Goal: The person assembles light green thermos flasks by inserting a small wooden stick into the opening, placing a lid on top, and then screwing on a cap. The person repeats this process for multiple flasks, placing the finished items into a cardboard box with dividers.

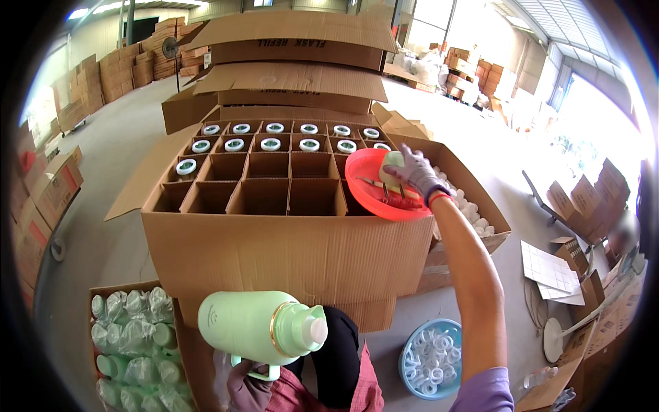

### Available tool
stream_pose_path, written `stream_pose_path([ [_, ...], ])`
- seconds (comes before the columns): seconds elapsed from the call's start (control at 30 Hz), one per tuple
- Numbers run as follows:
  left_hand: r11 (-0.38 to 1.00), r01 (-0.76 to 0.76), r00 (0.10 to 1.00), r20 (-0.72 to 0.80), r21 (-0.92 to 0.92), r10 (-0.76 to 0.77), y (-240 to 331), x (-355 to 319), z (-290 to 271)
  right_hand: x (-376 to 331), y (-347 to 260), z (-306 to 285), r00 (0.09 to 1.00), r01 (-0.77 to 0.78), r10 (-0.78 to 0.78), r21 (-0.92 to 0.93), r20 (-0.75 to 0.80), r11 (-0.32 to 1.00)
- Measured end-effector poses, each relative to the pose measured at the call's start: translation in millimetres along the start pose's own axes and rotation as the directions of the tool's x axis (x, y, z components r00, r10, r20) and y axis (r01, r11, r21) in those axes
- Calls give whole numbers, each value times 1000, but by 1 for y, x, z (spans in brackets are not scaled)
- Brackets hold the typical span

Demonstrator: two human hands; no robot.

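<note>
My left hand (pixel 248 386) is closed on the handle of a pale green vacuum jug (pixel 250 323), which lies tilted on its side above my lap, white stopper to the right. My gloved right hand (pixel 420 173) reaches into a red plastic bowl (pixel 395 210), its fingers around a pale green cup (pixel 392 167). Beside the cup in the bowl lie a few slim tools (pixel 392 189). The bowl rests on the right edge of a divided cardboard carton (pixel 281 250), whose far cells hold several bottles with white rims (pixel 309 145).
At the lower left stands a carton of plastic-wrapped green items (pixel 134 336). A blue basin (pixel 406 343) of white rings sits on the floor at right. Behind the bowl is a box of small white pieces (pixel 473 213). Open carton flaps (pixel 288 79) rise at the back.
</note>
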State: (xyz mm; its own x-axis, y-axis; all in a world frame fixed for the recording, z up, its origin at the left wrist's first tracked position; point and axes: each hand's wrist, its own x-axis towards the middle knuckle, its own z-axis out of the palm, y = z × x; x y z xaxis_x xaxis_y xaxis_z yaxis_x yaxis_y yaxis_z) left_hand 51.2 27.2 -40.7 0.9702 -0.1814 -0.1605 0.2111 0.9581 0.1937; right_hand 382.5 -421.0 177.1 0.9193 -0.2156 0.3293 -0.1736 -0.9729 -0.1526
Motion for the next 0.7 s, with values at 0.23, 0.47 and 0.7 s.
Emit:
stream_pose_path([
  [0.23, 999, -27, 999, -39, 33, 28, 11, -10, 63, -70, -81, -47, 835, 513, -209, 583, -509, 630],
  [0.47, 970, 43, 988, -157, 238, -5, 10, -5, 67, -289, -127, -15, 461, 813, -755, 564, -467, 148],
  [0.7, 5, -429, 824, 390, 903, 411, 15, -9, 50, -334, -123, 46, 743, 575, -522, 798, -419, 177],
])
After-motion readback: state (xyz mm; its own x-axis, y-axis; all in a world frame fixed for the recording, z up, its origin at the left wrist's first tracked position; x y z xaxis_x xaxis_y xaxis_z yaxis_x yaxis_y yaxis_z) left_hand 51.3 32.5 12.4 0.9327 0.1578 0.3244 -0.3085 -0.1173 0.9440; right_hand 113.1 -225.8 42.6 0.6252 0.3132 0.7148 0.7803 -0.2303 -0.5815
